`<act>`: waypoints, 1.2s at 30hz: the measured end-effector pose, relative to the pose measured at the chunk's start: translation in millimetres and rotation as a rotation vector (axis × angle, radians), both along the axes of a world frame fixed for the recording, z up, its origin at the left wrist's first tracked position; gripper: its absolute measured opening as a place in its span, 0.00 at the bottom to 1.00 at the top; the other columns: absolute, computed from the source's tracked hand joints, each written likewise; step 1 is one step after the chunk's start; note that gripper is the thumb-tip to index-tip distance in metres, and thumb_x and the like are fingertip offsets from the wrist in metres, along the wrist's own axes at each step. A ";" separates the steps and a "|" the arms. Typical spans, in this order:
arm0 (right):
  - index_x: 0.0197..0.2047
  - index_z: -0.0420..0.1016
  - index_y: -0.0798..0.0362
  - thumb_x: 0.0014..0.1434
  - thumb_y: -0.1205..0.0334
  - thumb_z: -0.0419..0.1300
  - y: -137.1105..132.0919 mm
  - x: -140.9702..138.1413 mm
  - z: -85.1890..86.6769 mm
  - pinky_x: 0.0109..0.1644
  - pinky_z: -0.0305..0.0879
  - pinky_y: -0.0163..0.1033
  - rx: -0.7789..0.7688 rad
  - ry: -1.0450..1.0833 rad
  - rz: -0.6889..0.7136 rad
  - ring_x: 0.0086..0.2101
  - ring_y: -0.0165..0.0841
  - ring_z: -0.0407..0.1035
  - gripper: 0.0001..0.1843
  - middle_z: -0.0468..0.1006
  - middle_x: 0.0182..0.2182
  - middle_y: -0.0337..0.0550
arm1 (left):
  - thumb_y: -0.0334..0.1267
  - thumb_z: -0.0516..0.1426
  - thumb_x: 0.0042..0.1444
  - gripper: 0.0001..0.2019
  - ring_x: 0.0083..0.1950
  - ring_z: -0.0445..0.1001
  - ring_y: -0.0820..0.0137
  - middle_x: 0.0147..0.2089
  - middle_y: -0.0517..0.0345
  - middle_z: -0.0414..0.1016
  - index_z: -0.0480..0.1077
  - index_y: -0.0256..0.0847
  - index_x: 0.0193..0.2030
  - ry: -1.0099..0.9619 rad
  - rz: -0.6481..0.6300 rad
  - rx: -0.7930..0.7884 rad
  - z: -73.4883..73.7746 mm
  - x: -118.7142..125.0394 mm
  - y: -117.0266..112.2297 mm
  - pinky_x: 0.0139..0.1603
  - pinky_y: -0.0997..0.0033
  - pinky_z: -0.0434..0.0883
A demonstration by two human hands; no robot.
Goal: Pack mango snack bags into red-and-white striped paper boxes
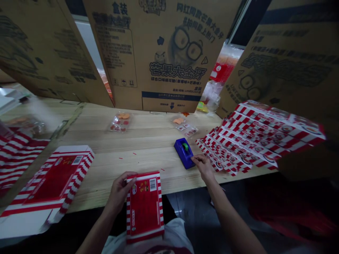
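My left hand (122, 188) grips the upper left edge of a closed red box (145, 208) with red-and-white striped borders. The box lies over my lap at the table's front edge, its barcode at the top right. A blue tape dispenser (182, 155) with a green core stands on the table ahead. At the dispenser's near end, my right hand (203, 165) has thumb and finger pinched together at the tape; the strip itself is hard to make out.
On the left, flattened striped cartons (53, 180) overhang the table edge. Finished-looking striped boxes (254, 137) are stacked at the right. Clear packs (120, 122) and a clear tray (185, 126) lie toward the back, before large cardboard boxes (169, 53).
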State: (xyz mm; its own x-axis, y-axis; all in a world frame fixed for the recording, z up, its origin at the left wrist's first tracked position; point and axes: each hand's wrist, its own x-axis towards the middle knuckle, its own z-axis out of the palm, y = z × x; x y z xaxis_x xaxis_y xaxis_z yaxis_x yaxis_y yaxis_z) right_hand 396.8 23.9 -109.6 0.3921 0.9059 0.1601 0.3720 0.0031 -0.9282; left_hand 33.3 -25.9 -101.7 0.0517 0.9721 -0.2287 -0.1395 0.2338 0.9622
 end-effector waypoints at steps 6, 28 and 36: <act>0.28 0.75 0.54 0.49 0.46 0.64 -18.5 -6.8 -2.2 0.34 0.67 0.39 0.085 0.172 -0.081 0.34 0.35 0.67 0.17 0.73 0.36 0.46 | 0.47 0.66 0.46 0.19 0.30 0.76 0.67 0.34 0.56 0.78 0.73 0.37 0.42 0.035 0.037 0.073 15.8 3.2 11.0 0.30 0.71 0.74; 0.25 0.69 0.52 0.59 0.50 0.59 -54.7 -101.1 24.5 0.35 0.61 0.37 -0.084 0.077 0.751 0.30 0.33 0.65 0.17 0.69 0.27 0.41 | 0.39 0.61 0.45 0.08 0.28 0.67 0.72 0.25 0.60 0.72 0.76 0.36 0.30 0.385 -0.722 0.204 54.8 2.2 74.9 0.28 0.78 0.62; 0.22 0.68 0.55 0.55 0.55 0.64 -14.5 -147.0 39.3 0.29 0.54 0.32 -0.162 -0.262 0.943 0.24 0.26 0.59 0.16 0.68 0.22 0.37 | 0.42 0.61 0.48 0.11 0.30 0.69 0.72 0.30 0.58 0.75 0.74 0.34 0.34 0.303 -0.741 0.179 58.7 -2.3 63.2 0.32 0.77 0.65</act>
State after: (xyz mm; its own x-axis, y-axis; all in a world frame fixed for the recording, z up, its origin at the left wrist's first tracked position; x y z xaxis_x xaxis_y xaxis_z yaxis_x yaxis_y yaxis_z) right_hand 249.9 9.4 -70.3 -0.5305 0.8476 -0.0142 0.4761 0.2840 -0.8323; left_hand 31.0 37.3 -43.0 0.6555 0.7334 -0.1803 0.2624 0.0027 0.9650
